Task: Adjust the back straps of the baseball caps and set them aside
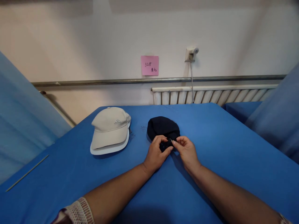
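A black cap [162, 126] lies on the blue-covered table with its back strap and small metal buckle [170, 140] turned toward me. My left hand [157, 152] is closed on the strap from the left, thumb and fingers pinching it. From the right, my right hand [187, 151] pinches the strap beside the buckle between thumb and fingers. The fingers partly cover the strap, and the cap's brim is not visible. To the left sits a beige cap [108, 119] with a small logo, stacked on another cap whose white brim [112, 150] shows beneath.
A thin stick [27, 173] lies at the left on the blue tablecloth [77, 174]. Blue curtains [21, 118] hang on both sides. Behind the table are a radiator [210, 95], a metal rail [112, 82], a pink note [149, 65] and a plugged socket [190, 55] with a cable.
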`<state>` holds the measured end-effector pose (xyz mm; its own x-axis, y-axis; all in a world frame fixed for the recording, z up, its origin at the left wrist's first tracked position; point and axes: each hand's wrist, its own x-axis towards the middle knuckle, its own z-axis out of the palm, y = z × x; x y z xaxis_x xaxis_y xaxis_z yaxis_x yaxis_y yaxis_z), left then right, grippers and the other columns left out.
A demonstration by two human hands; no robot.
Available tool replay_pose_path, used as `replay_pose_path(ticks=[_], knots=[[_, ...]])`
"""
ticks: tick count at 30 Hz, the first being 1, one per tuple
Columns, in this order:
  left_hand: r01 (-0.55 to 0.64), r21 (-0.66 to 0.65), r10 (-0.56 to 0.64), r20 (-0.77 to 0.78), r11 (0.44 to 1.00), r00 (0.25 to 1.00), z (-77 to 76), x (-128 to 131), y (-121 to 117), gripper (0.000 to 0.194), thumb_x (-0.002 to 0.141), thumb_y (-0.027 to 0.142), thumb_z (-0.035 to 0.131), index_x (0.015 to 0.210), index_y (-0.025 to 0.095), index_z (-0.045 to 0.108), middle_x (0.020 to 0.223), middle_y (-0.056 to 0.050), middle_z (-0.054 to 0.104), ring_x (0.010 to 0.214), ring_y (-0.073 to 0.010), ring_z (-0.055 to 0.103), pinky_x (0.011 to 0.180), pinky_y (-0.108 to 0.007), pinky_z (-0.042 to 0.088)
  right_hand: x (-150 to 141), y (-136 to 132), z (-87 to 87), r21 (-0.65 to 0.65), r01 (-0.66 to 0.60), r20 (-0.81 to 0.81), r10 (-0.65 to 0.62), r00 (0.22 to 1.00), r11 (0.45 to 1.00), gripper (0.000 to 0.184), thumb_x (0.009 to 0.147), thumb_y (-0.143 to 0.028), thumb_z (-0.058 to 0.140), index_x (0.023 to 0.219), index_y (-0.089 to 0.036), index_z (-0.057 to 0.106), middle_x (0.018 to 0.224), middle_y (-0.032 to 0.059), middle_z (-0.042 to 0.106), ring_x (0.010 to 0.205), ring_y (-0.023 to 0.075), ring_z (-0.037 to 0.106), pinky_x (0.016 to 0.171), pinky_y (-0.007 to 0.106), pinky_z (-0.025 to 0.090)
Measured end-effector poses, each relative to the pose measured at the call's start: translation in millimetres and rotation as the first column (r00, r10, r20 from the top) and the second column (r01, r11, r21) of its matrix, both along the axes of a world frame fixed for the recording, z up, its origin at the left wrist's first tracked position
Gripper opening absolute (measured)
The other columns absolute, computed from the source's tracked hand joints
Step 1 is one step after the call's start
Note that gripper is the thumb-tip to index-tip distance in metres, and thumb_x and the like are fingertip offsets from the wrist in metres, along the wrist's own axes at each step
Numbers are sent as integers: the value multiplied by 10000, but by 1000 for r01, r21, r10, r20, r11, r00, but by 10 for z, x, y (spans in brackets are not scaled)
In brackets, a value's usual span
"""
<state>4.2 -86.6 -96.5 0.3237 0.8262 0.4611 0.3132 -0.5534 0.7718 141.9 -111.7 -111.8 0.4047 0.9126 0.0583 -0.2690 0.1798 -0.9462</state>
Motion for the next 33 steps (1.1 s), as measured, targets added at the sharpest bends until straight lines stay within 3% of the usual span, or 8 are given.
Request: replay_pose_path(ticks=[7, 11, 14, 18, 22, 26, 29, 33], knots=[[53, 130, -34, -148, 990, 988, 15, -24, 2, 212, 869, 160, 534, 1058, 213, 616, 1060, -66, 598, 1006, -178, 563, 904, -341, 460, -23, -13, 10, 10, 19, -5, -19, 1000, 1000, 277, 648, -367, 748, 768, -197, 566, 683, -20, 581, 631, 128, 558, 626, 281, 466], [60, 83, -53, -78, 995, 996, 4, -65, 96, 253, 887, 146, 470, 1042, 211, 660, 1018, -62, 613, 941, -156, 591, 834, -301, 487, 4, -30, -2, 54, -45, 229, 31, 973, 998, 195, 761, -350, 638, 882, -205, 589, 750, 13, 628, 698, 164, 616, 693, 324, 492], [44, -39, -45, -40, 998, 998, 14, -93, 166, 225, 859, 162, 490, 959, 192, 689, 937, -50, 645, 874, -153, 609, 792, -292, 490, 83, -18, 6, 141, -82, 547, -9, 837, 987, 148, 798, -278, 589, 930, -218, 618, 929, 53, 628, 737, 161, 611, 715, 329, 495], [82, -290, -83, 8, 954, 996, 52, -112, 198, 211, 817, 196, 510, 921, 164, 690, 811, -39, 666, 723, -143, 606, 674, -274, 484, 221, 56, 24, 214, -131, 715, -64, 697, 968, 197, 800, -221, 579, 995, -228, 607, 1130, 72, 581, 672, 124, 574, 677, 307, 489], [159, -420, -162, 30, 894, 986, 109, -137, 183, 221, 821, 303, 540, 902, 143, 669, 738, -35, 650, 644, -139, 586, 598, -264, 472, 314, 119, 42, 128, -300, 811, 75, 581, 945, 140, 860, -235, 537, 945, -239, 648, 864, 19, 642, 690, 144, 589, 656, 277, 457], [153, -320, -193, -100, 935, 976, 131, -139, 156, 267, 711, 305, 700, 930, 164, 640, 854, -37, 668, 786, -163, 615, 728, -285, 496, 350, 143, 57, 60, -303, 859, 105, 502, 951, 204, 900, -314, 504, 812, -229, 667, 760, 12, 642, 697, 154, 586, 638, 271, 414], [178, -287, -200, -48, 941, 979, 103, -115, 148, 273, 707, 187, 661, 972, 174, 598, 928, -40, 674, 896, -174, 629, 843, -317, 491, 356, 151, 47, 8, -281, 851, 141, 506, 960, 233, 890, -358, 511, 767, -233, 665, 687, -7, 629, 627, 145, 555, 588, 262, 379], [221, -354, -224, 35, 909, 974, 65, -96, 171, 233, 717, 144, 618, 947, 165, 588, 891, -36, 669, 846, -158, 634, 781, -304, 502, 332, 165, -11, -29, -270, 755, 198, 625, 962, 220, 859, -365, 533, 731, -237, 658, 628, -26, 610, 591, 138, 539, 561, 249, 374]])
